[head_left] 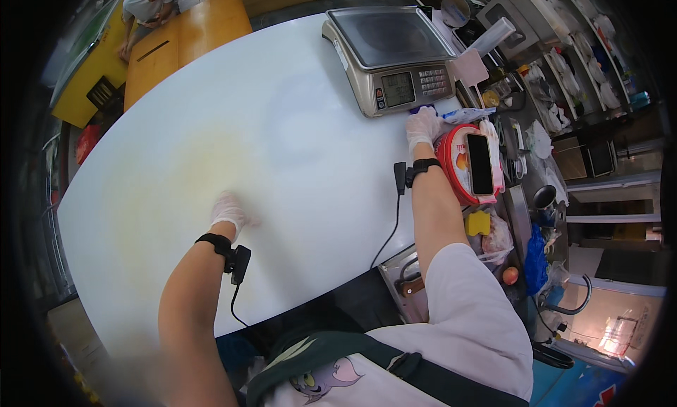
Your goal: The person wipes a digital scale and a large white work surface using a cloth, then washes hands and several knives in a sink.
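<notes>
The left hand (230, 211), in a thin pale glove, lies flat and spread on the white table (282, 125), holding nothing; its outline is blurred, so the fingers cannot be told apart. Just behind it a black wrist band (214, 242) carries a small black box with a thin cable hanging toward the near table edge. Around this hand the table surface shows a faint yellowish stain. Well apart to the right, the right hand (423, 127), gloved likewise, rests at the table's right edge with its fingers curled downward; whether they grip anything I cannot tell. It touches or nearly touches a crumpled clear plastic bag (471, 114) just beyond it. A black band also sits on this wrist. Just beside the right forearm, on the outer side, stands a round red tub (451, 169) with a dark phone (480, 164) lying on top. Beyond the right hand, farther up the table, sits a metal weighing scale (391, 54) with a grey keypad. Far past the left hand, another person (149, 5) leans at a wooden bench.
</notes>
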Action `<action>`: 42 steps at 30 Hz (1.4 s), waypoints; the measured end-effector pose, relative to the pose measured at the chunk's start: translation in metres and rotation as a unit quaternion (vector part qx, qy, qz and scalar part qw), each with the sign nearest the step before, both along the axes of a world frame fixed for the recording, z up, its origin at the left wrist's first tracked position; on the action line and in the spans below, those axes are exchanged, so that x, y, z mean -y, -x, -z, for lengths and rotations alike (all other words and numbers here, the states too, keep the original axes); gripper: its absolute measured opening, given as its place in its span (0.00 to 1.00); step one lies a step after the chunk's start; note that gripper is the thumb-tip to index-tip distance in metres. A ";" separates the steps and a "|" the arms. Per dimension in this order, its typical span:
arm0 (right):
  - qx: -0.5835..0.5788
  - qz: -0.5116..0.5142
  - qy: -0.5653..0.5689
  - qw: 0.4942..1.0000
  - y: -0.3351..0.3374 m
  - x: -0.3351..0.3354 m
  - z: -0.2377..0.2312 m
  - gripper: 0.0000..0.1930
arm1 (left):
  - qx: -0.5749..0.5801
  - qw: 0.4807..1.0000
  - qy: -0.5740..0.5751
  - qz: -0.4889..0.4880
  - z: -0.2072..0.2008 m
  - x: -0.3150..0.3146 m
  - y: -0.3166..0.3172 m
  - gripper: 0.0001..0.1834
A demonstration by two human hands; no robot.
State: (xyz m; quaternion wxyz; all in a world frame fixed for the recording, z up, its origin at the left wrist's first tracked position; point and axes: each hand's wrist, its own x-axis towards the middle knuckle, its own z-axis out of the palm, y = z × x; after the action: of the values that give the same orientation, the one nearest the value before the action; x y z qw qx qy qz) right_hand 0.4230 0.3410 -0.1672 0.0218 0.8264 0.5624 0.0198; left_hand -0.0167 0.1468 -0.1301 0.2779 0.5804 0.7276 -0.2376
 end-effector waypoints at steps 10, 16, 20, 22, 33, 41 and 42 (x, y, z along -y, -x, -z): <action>-0.146 -0.329 -0.133 0.923 0.085 0.069 0.004 0.15 | 0.001 0.999 0.001 0.051 0.012 0.001 0.021 0.31; -0.042 -0.176 -0.069 0.981 0.062 0.039 0.001 0.13 | -0.025 0.998 -0.037 -0.035 0.017 0.000 0.004 0.38; -0.002 -0.131 -0.069 0.989 0.064 0.020 0.000 0.13 | 0.011 0.999 0.032 -0.028 0.000 -0.009 0.005 0.36; -0.001 -0.143 -0.083 0.986 0.061 0.018 0.001 0.13 | 0.028 0.998 0.057 -0.018 -0.004 -0.008 0.006 0.36; -0.229 -0.505 -0.039 0.831 0.148 0.137 0.005 0.14 | -0.029 0.996 0.085 -0.030 0.038 -0.007 0.021 0.44; -0.418 -0.658 0.146 0.609 0.171 0.319 -0.017 0.10 | -0.020 0.999 0.049 0.006 0.029 -0.006 0.016 0.42; -0.434 -0.654 0.177 0.594 0.167 0.317 -0.026 0.09 | -0.016 0.998 0.068 0.006 0.021 -0.010 0.009 0.43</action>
State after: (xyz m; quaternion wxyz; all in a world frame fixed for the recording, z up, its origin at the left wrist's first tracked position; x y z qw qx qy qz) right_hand 0.2559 0.0236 -0.1407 -0.0977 0.1282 0.8873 -0.4321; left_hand -0.0258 0.1570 -0.1516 0.3035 0.5610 0.7104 -0.2976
